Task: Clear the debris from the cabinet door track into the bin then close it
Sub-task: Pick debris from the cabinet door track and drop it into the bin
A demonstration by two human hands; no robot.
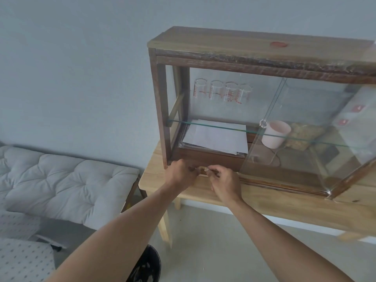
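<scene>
Hands: left hand (180, 173) and right hand (222, 183) are pinched narrow on small brownish debris bits (198, 169) lying between them, lower centre of frame. Dark wooden door track (274, 183) is seen running rightward; black bin (145, 265) sits below, nearer the left hand.

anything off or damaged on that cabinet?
Yes: a red blotch stains the wooden cabinet top, and its front edge looks rough and chipped. Both hands pick at bits in the bottom door track.
</scene>
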